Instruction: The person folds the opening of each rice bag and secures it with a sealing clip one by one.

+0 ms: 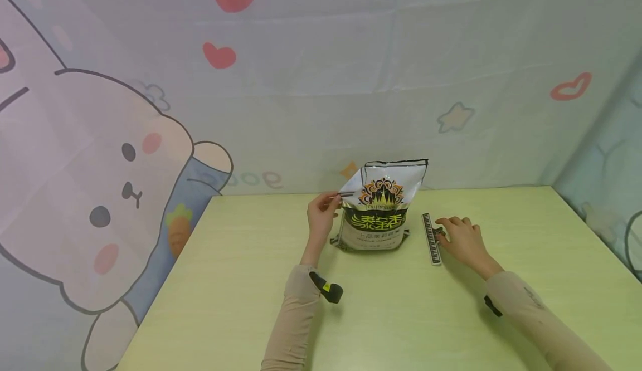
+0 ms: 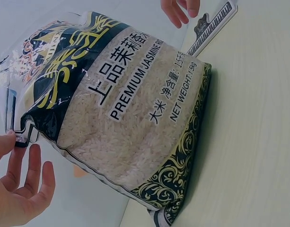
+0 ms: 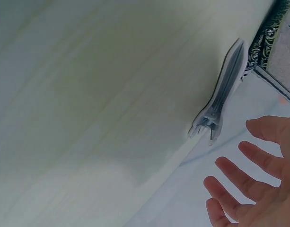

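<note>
A plastic bag of jasmine rice [image 1: 376, 215] stands upright on the table, its top flaring wide with a black outline. With thumb and index finger, my left hand [image 1: 322, 215] pinches the upper left edge of the bag; the other fingers curve loosely below it in the left wrist view. To the right of the bag lies a long white clip-like strip [image 1: 431, 243] with piano-key stripes and a small black figure on its side. My right hand [image 1: 462, 240] hovers beside that strip, fingers spread and slightly bent, holding nothing; the right wrist view shows a gap between them.
The pale yellow-green table [image 1: 241, 282] runs to a printed cloth backdrop [image 1: 321, 81] just behind the bag. A second cloth [image 1: 617, 159] hangs along the right side. Black straps with small devices sit on both wrists.
</note>
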The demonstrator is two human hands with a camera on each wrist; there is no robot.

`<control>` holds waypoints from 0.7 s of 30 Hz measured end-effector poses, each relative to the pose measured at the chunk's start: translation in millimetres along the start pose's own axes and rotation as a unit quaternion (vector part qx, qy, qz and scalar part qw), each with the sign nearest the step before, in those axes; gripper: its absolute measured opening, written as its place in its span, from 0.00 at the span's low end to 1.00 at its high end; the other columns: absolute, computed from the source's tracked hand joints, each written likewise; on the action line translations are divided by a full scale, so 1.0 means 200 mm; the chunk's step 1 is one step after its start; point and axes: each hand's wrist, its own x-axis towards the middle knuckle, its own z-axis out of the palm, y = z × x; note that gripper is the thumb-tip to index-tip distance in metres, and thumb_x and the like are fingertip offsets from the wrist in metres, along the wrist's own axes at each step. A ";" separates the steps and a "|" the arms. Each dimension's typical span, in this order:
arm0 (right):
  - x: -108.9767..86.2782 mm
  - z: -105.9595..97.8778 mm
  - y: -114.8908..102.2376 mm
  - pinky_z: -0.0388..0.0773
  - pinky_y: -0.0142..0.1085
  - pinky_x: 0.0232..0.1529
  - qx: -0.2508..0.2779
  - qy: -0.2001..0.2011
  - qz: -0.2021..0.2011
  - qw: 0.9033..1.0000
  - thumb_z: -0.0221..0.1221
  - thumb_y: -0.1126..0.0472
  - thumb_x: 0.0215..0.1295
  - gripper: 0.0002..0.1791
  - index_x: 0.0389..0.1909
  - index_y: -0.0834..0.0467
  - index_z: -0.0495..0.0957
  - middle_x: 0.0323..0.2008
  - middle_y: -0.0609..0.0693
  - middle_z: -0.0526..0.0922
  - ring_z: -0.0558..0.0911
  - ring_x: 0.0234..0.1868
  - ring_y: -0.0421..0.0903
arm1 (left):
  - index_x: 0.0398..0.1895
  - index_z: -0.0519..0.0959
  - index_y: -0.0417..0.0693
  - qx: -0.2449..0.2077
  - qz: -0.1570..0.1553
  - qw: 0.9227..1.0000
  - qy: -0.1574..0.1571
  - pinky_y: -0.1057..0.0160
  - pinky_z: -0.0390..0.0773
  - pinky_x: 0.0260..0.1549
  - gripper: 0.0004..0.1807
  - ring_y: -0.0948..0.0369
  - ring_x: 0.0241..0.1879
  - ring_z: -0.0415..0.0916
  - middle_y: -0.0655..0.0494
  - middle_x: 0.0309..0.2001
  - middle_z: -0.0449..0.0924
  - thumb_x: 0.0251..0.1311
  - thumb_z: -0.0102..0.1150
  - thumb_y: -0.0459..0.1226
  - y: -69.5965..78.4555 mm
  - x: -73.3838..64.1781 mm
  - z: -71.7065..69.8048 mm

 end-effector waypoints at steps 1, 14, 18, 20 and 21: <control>0.00 0.01 0.00 0.68 0.57 0.35 -0.005 -0.001 -0.001 1.000 0.58 0.59 0.56 0.19 0.49 0.61 0.72 0.45 0.64 0.77 0.72 0.42 0.65 | 0.38 0.79 0.36 0.000 0.000 1.000 0.000 0.49 0.80 0.32 0.10 0.46 0.33 0.79 0.36 0.36 0.80 0.56 0.56 0.34 -0.02 0.01 0.00; 0.06 0.08 0.00 0.66 0.54 0.37 -0.050 -0.041 0.021 0.998 0.54 0.50 0.60 0.24 0.50 0.64 0.72 0.45 0.64 0.76 0.71 0.43 0.63 | 0.38 0.80 0.38 0.011 -0.001 1.000 0.015 0.50 0.81 0.31 0.10 0.67 0.25 0.77 0.39 0.34 0.80 0.56 0.56 0.35 -0.03 0.01 0.01; 0.07 0.10 -0.01 0.66 0.56 0.38 -0.064 -0.047 0.019 0.997 0.56 0.48 0.57 0.27 0.49 0.66 0.71 0.42 0.65 0.76 0.71 0.41 0.62 | 0.38 0.80 0.39 0.011 -0.002 1.000 0.012 0.50 0.81 0.31 0.10 0.58 0.29 0.80 0.38 0.35 0.80 0.56 0.56 0.36 -0.03 0.01 0.01; 0.07 0.10 -0.02 0.66 0.56 0.39 -0.069 -0.050 0.016 0.996 0.58 0.48 0.55 0.28 0.48 0.66 0.71 0.40 0.65 0.76 0.71 0.41 0.62 | 0.39 0.80 0.39 0.010 -0.004 1.000 0.009 0.51 0.81 0.31 0.11 0.52 0.31 0.80 0.37 0.35 0.80 0.56 0.57 0.36 -0.03 0.01 0.01; 0.07 0.10 -0.03 0.66 0.57 0.39 -0.071 -0.051 0.015 0.996 0.58 0.48 0.55 0.28 0.48 0.66 0.71 0.40 0.65 0.75 0.71 0.40 0.62 | 0.39 0.80 0.39 0.006 -0.005 1.000 0.007 0.50 0.81 0.31 0.11 0.50 0.32 0.80 0.37 0.35 0.80 0.56 0.57 0.36 -0.03 0.01 0.01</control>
